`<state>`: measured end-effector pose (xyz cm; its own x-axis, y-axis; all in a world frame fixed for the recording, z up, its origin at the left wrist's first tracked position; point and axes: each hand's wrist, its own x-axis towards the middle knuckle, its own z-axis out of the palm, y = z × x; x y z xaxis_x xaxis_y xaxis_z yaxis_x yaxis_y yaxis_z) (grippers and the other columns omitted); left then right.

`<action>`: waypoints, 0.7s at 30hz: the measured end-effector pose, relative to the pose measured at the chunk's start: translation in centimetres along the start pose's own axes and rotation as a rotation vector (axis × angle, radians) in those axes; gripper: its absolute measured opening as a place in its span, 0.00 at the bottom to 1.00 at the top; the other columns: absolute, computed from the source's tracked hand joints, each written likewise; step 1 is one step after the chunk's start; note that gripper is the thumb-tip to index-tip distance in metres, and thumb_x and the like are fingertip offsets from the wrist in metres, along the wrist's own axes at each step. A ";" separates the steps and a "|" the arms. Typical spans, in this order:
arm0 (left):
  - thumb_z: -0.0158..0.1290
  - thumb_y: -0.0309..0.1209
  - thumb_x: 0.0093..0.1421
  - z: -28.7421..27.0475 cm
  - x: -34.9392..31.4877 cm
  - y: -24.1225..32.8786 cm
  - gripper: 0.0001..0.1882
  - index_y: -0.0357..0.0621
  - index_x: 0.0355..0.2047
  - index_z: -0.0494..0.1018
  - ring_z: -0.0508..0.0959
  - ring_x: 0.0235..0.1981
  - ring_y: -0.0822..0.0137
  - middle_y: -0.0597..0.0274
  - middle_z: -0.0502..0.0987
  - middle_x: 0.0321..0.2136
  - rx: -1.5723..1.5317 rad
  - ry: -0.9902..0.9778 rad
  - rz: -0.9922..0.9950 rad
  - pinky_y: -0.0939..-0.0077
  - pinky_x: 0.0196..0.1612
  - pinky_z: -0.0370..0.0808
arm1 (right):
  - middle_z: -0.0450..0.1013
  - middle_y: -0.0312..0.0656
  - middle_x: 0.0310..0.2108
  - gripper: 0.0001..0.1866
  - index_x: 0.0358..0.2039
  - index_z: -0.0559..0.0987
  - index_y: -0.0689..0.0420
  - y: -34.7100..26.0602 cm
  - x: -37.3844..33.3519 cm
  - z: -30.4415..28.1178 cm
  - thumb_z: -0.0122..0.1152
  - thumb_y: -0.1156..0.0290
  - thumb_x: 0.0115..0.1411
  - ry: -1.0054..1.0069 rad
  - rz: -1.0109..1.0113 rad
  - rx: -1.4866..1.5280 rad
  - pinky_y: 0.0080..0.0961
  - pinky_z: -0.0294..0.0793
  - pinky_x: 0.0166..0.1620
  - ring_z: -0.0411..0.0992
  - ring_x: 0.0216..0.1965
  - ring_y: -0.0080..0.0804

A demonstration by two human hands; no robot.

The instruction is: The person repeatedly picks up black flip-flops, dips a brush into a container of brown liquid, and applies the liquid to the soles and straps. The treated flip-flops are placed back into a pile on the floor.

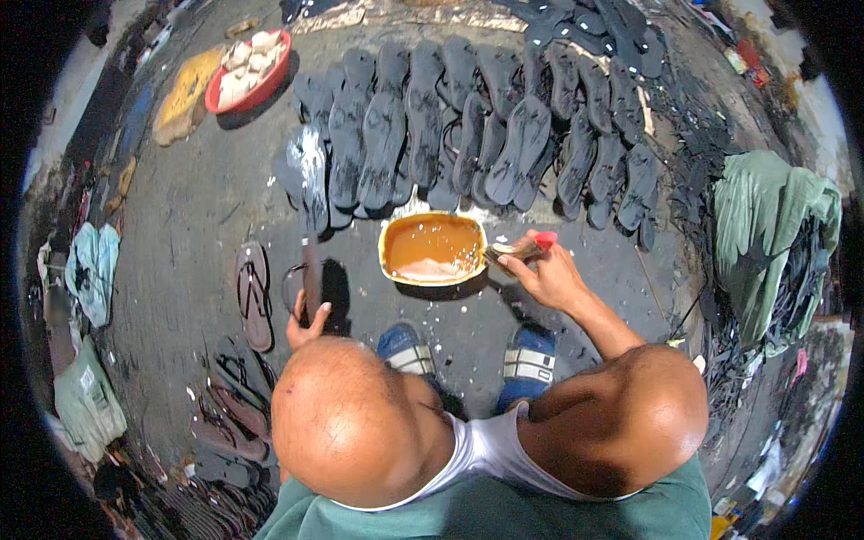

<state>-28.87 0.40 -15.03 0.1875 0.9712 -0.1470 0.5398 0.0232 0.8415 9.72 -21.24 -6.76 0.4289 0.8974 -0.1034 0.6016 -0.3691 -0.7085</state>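
Observation:
My left hand (308,326) grips a dark brown flip-flop (311,274) by its heel end, seen nearly edge-on with its strap out to the left. Between thumb and fingers, my right hand (556,277) pinches a brush (513,249) with a red end. The brush tip is at the right rim of a yellowish tub (384,261), which holds amber-brown liquid (432,238). Past the tub lie rows of black shoe soles (425,112). One sole (310,171) at the left end shines white across its surface.
A red bowl (273,81) of whitish chunks stands at the far left beside a yellow block (187,94). Finished-looking flip-flops (255,297) lie on the left floor. Green cloth (765,238) and black scraps (688,162) are heaped at right. My blue sandals (529,364) are near the tub.

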 end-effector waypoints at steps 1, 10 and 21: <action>0.64 0.32 0.56 -0.3 -0.8 3.9 0.33 0.32 0.60 0.66 0.74 0.53 0.62 0.48 0.74 0.53 -0.221 0.010 -0.039 0.69 0.57 0.69 | 0.76 0.56 0.37 0.26 0.44 0.76 0.62 -0.6 -0.2 -0.5 0.63 0.51 0.58 0.019 -0.020 0.071 0.44 0.73 0.44 0.75 0.40 0.58; 0.53 0.57 0.61 4.0 4.9 26.3 0.33 0.36 0.49 0.72 0.79 0.38 0.68 0.57 0.80 0.40 -1.017 -0.419 0.165 0.72 0.44 0.76 | 0.78 0.38 0.39 0.18 0.45 0.79 0.63 -8.1 1.9 -5.9 0.60 0.62 0.63 0.226 -0.127 0.740 0.26 0.72 0.46 0.73 0.40 0.23; 0.55 0.58 0.59 15.6 0.9 32.9 0.31 0.40 0.41 0.69 0.83 0.29 0.63 0.57 0.79 0.29 -1.151 -0.517 0.243 0.65 0.33 0.84 | 0.76 0.36 0.31 0.11 0.37 0.81 0.64 -12.5 1.3 -7.0 0.64 0.69 0.61 0.507 -0.388 1.072 0.23 0.71 0.38 0.71 0.33 0.20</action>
<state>1.88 -1.69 4.38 0.6154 0.7810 0.1067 -0.5205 0.3009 0.7990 7.44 -17.13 6.87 0.7005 0.6208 0.3518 -0.0032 0.4958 -0.8684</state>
